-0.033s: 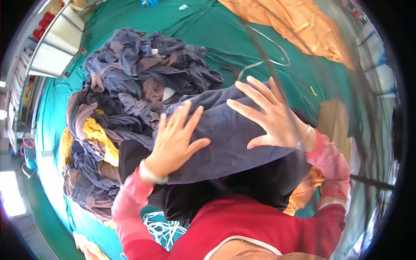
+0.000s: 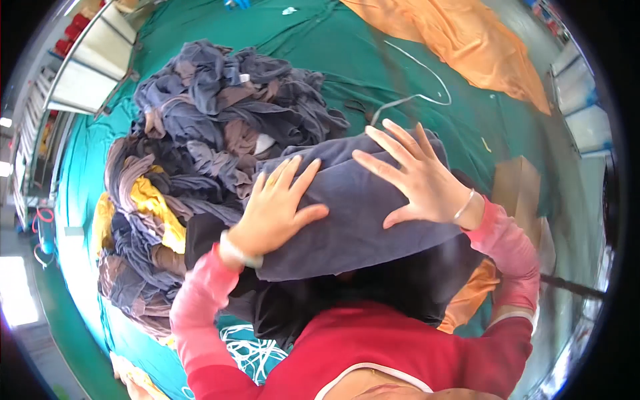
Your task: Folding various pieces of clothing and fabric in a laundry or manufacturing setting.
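Observation:
A dark grey cloth (image 2: 360, 220) lies folded across my lap, its upper edge doubled over in layers. Flat on its left end rests my left hand (image 2: 277, 207), fingers stretched and thumb pointing inward. My right hand (image 2: 423, 177) is spread wide over the right end, fingertips toward the far fold. Neither hand grips anything. Just beyond the cloth rises a large heap of rumpled grey and brown fabric (image 2: 233, 107), with a yellow cloth (image 2: 157, 210) among the pieces on its left side.
Green sheeting (image 2: 313, 33) covers the floor. An orange cloth (image 2: 460, 47) is spread at the far right, near a white cord (image 2: 413, 97). A cardboard piece (image 2: 517, 183) stands by my right arm. White tangled strips (image 2: 253, 350) lie near my left elbow. A white-panelled rack (image 2: 93, 67) is far left.
Both hands remain spread on the grey cloth. The fingers of my left hand have come slightly closer together, and the whole view has shifted a little.

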The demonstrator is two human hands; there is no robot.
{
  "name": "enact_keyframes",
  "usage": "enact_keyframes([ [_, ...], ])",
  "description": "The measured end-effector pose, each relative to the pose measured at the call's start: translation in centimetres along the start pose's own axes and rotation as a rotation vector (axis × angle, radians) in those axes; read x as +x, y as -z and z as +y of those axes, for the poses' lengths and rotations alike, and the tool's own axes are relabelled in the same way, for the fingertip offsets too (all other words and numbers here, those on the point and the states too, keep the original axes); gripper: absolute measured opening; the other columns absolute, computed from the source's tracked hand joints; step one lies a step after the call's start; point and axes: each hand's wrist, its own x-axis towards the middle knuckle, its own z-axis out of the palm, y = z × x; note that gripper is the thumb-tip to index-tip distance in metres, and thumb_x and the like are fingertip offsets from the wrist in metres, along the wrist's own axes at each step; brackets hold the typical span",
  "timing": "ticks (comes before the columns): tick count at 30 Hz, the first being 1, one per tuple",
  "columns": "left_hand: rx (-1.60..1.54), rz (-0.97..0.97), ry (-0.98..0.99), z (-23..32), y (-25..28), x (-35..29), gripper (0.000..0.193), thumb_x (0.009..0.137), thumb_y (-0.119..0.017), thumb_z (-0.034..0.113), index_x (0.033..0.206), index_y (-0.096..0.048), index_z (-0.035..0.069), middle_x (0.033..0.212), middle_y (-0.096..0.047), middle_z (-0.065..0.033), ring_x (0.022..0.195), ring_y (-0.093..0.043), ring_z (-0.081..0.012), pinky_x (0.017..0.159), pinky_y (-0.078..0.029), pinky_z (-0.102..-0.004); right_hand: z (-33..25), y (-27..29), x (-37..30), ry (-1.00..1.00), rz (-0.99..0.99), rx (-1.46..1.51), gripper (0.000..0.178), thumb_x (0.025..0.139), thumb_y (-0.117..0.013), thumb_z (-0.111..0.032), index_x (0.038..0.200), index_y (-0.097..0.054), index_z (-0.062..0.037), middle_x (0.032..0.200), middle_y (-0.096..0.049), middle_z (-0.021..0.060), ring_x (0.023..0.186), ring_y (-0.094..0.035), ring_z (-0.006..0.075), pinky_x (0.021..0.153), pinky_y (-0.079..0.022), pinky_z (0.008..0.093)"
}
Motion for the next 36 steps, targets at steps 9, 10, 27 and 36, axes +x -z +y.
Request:
enact_keyframes([
  [9,-0.215,0.171,0.653,-28.7,-8.2,3.9,0.035,0.077,-0.059,0.035,0.089,-0.065,0.003,0.090,-0.064,-0.0185,0.089,-0.062,-0.0328,0.078,-0.047,-0.0394,2.7,-2.0,1.3,-0.089,-0.214,0.059,0.108,0.053,-0.070,-0.063,0.141,-0.025,-0.0178,0.142,-0.026,0.0161,0.132,-0.023,0.0371,0.103,-0.015,0.0616],
  [10,-0.063,0.053,0.830,-29.5,-10.0,4.1,0.031,0.074,-0.060,0.030,0.088,-0.066,0.003,0.091,-0.064,-0.0200,0.094,-0.061,-0.0340,0.081,-0.047,-0.0417,2.7,-2.0,1.3,-0.099,-0.218,0.053,0.108,0.053,-0.070,-0.063,0.141,-0.025,-0.0178,0.142,-0.026,0.0161,0.132,-0.023,0.0371,0.103,-0.015,0.0616],
  [27,-1.037,0.423,0.528,-28.9,-6.1,5.2,0.020,0.077,-0.060,0.019,0.084,-0.060,0.001,0.075,-0.060,-0.0015,0.068,-0.055,-0.0099,0.059,-0.042,-0.0260,2.5,-2.0,1.8,-0.075,-0.184,0.064,0.106,0.053,-0.071,-0.062,0.140,-0.029,-0.0178,0.141,-0.029,0.0149,0.130,-0.028,0.0346,0.103,-0.017,0.0614],
  [36,-1.628,0.399,-0.192,-6.3,12.5,5.4,0.023,0.088,-0.052,0.012,0.108,-0.059,0.004,0.107,-0.062,-0.0052,0.097,-0.058,-0.0147,0.086,-0.043,-0.0309,3.2,2.0,4.5,0.036,0.184,0.395,0.083,0.073,-0.071,-0.029,0.139,-0.027,-0.0050,0.131,-0.039,0.0208,0.121,-0.038,0.0351,0.101,-0.032,0.0385],
])
